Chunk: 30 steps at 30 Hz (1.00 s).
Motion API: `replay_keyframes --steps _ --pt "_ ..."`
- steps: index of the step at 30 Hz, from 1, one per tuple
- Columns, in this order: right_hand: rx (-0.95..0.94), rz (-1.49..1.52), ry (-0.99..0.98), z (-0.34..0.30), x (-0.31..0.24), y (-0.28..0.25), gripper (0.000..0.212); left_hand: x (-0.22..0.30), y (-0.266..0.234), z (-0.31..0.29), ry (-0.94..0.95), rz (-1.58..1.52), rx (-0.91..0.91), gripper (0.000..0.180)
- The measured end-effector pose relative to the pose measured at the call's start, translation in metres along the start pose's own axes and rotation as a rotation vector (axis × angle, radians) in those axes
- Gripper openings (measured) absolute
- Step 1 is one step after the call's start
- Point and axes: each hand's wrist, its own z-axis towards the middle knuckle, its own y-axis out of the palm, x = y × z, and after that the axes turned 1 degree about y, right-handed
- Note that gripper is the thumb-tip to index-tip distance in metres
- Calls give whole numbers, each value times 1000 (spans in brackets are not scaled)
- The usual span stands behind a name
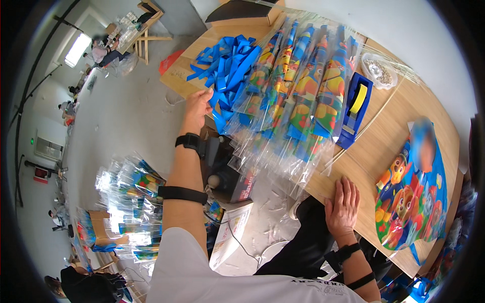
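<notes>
At the table's far left lies a loose pile of blue ribbons (pixel 230 60). My left hand (pixel 197 109) reaches to the pile's near edge, its thumb and fingertips pinched on a blue ribbon. My right hand (pixel 344 206) rests on the table's front edge with its fingers stretched out, holding nothing. To the right of it lies a colourful cartoon-printed sheet (pixel 404 202), shaped like a kite, with a blue strip at its lower corner. Rolled printed sheets in clear plastic bags (pixel 303 96) are stacked between the ribbons and a blue tape dispenser (pixel 354 111) with yellow tape.
A clear plastic bowl of small pieces (pixel 379 71) stands at the back, near thin pale rods (pixel 374 117). An open cardboard box (pixel 245 14) is at the far edge. More bagged sheets (pixel 134 202) stand at lower left. Other people (pixel 103 53) sit far off at left.
</notes>
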Motion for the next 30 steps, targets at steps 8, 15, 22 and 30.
replay_keyframes --steps 8,15,22,30 --pt "16 42 6 -2 2 1 58 106 8 5 148 -150 -193 17" --pt "43 43 3 -4 5 4 59 197 34 -14 467 -126 -313 13" --pt "96 120 -23 -7 7 1 60 258 77 -55 680 73 -535 14" --pt "-97 1570 372 -9 51 -20 63 180 174 -249 1005 -18 -928 12"
